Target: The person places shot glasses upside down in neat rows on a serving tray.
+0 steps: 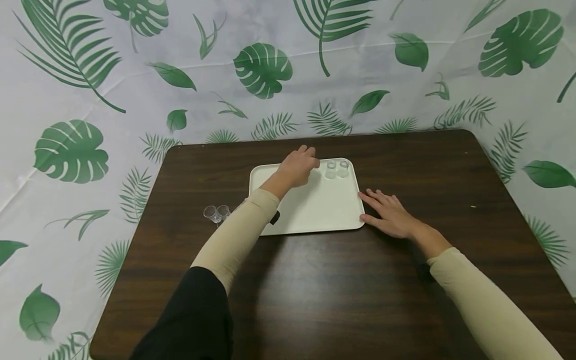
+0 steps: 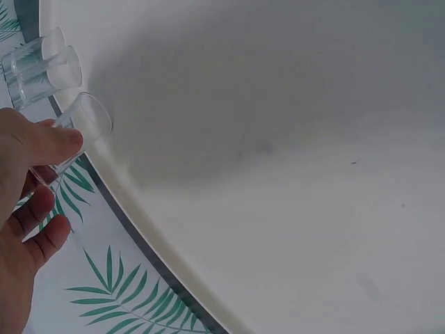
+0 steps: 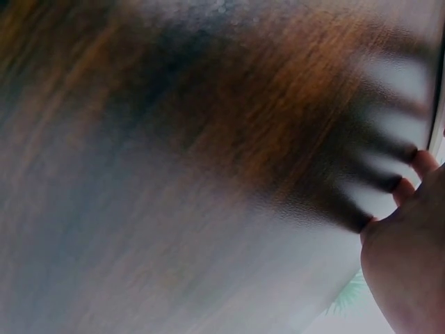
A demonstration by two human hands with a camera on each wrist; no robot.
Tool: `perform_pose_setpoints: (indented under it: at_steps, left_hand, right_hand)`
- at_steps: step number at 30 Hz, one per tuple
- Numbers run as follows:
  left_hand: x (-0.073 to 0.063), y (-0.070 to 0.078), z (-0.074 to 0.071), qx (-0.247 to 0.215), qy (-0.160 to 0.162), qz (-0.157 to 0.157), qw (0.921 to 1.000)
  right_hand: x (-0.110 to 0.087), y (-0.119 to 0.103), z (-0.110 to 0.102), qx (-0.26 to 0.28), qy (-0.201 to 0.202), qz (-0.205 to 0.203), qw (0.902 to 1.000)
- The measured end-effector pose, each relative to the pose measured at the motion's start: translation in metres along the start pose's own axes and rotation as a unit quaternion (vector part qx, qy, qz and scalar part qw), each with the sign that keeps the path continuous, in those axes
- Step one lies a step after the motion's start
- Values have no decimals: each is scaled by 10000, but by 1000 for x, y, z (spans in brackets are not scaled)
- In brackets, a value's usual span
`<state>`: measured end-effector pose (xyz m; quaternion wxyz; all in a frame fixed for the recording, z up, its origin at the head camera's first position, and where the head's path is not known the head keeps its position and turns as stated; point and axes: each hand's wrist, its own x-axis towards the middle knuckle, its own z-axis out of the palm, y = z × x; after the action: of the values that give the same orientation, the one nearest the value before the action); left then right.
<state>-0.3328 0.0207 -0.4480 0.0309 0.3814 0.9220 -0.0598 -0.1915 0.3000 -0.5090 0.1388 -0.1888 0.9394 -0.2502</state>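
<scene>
Cup held: you have a small, transparent, round cup (image 2: 97, 120) over the far side of the tray, just beside the pair there; whether it touches the tray, you cannot tell.
Left hand: your left hand (image 1: 294, 167) pinches that cup between thumb and fingers, with the other fingers bent beside it.
Pair on tray: two matching clear cups (image 1: 343, 169) stand side by side in the far right corner, to the right of your left hand.
Tray: your flat, white, rectangular tray (image 1: 321, 210) with rounded corners and a low raised rim lies under your left hand.
Right hand: your right hand (image 1: 389, 215) rests palm down with fingers spread, the index finger and thumb reaching the tray's right edge.
Cups off tray: more clear cups (image 1: 223, 212) stand left of the tray, some partly hidden by your cream left sleeve (image 1: 238, 230).
Table: dark brown, wood-grained table (image 1: 360, 300) under everything.
Backdrop: white cloth printed with green leaves (image 1: 198, 105) beyond the table's far edge.
</scene>
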Motion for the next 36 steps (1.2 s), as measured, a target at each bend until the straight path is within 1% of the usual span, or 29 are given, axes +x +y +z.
perform_pose_setpoints:
  at_steps: [3, 10, 15, 20, 28, 32, 36]
  left_hand:
    - [2, 0, 0, -135, -29, -35, 9999]
    - [5, 3, 2, -614, -109, 6, 9981]
    - [7, 3, 3, -928, -103, -67, 9956]
    - [9, 3, 5, -940, -57, -129, 9955]
    - [10, 4, 8, -1051, 201, -58, 9942]
    - [9, 3, 9, -963, 278, -30, 9950]
    - [6, 0, 7, -891, 368, -58, 9953]
  right_hand:
    - [0, -1, 0, 7, -17, 9, 10000]
    - [0, -1, 0, 21, 4, 10, 10000]
    - [0, -2, 0, 36, 8, 3, 10000]
    - [0, -2, -1, 19, 58, -33, 10000]
    - [0, -3, -1, -1, 27, 0, 10000]
    - [0, -3, -2, -4, 29, -16, 10000]
    - [0, -2, -2, -9, 46, -18, 10000]
